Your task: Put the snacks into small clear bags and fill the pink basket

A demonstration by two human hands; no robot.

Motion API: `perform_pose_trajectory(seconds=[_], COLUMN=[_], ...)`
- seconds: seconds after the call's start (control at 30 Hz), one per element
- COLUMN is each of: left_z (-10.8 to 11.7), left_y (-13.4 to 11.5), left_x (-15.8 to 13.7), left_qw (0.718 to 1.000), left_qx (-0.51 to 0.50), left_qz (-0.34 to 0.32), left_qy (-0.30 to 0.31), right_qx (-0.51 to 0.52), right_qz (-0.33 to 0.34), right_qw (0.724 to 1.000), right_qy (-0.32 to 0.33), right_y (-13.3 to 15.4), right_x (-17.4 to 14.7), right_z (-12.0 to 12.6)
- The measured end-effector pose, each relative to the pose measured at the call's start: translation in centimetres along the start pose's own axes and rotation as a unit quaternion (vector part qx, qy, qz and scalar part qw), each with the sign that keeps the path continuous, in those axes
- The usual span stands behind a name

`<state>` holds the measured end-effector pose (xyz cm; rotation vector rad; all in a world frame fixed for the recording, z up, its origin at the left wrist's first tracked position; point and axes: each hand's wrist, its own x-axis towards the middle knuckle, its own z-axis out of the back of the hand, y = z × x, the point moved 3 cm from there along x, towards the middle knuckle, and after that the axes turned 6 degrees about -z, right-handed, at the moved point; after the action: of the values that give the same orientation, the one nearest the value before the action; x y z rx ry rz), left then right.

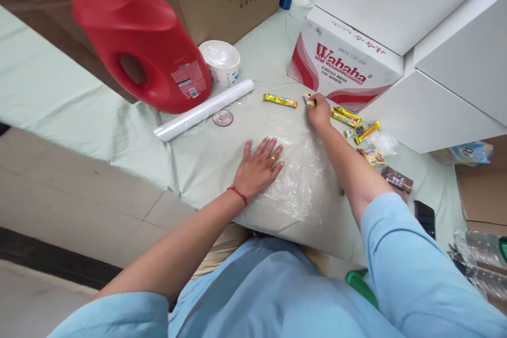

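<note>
My left hand lies flat with fingers spread on a thin clear plastic sheet spread over the table. A red band circles that wrist. Farther off, my right hand is closed on a small yellow-and-white wrapped snack, partly hidden by the fingers. To its left rests a long yellow snack packet. On its right side lie a yellow snack packet, a smaller blue-and-yellow packet and a yellow stick packet. A roll of clear plastic bags or film lies at the left.
A red jug and a paper tub stand at the back left, near a round disc. A Wahaba-printed carton stands at the back right. Down the right side are a brown cocoa pack and a phone.
</note>
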<state>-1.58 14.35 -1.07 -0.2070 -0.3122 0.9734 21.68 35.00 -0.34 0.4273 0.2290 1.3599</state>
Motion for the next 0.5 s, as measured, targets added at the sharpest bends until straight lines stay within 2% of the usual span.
perform_pose_trajectory(seconds=[0.07, 0.17, 0.3, 0.37, 0.43, 0.5], left_z=[0.1, 0.2, 0.0, -0.2, -0.3, -0.3], left_y=[0.0, 0.1, 0.1, 0.1, 0.1, 0.2], left_x=[0.0, 0.0, 0.0, 0.0, -0.1, -0.2], left_qw=[1.000, 1.000, 1.000, 1.000, 1.000, 0.999], left_qx=[-0.011, -0.020, -0.021, -0.022, -0.021, -0.018], left_qz=[0.002, 0.005, 0.013, 0.013, 0.010, 0.008], left_qy=[-0.001, -0.006, -0.009, -0.015, -0.020, -0.025], right_qx=[0.011, -0.032, -0.046, -0.011, 0.037, 0.087], right_qz=[0.004, -0.041, -0.062, -0.033, 0.029, 0.119], right_qw=[1.000, 0.999, 0.997, 0.999, 0.998, 0.989], right_qy=[-0.003, -0.009, -0.007, -0.041, -0.049, 0.012], right_y=[-1.3, -2.8, -3.1, -2.4, -1.3, 0.0], right_x=[-0.9, -2.5, -5.3, -7.5, -10.3, -13.8], right_z=[1.1, 2.5, 4.5, 5.7, 6.7, 6.7])
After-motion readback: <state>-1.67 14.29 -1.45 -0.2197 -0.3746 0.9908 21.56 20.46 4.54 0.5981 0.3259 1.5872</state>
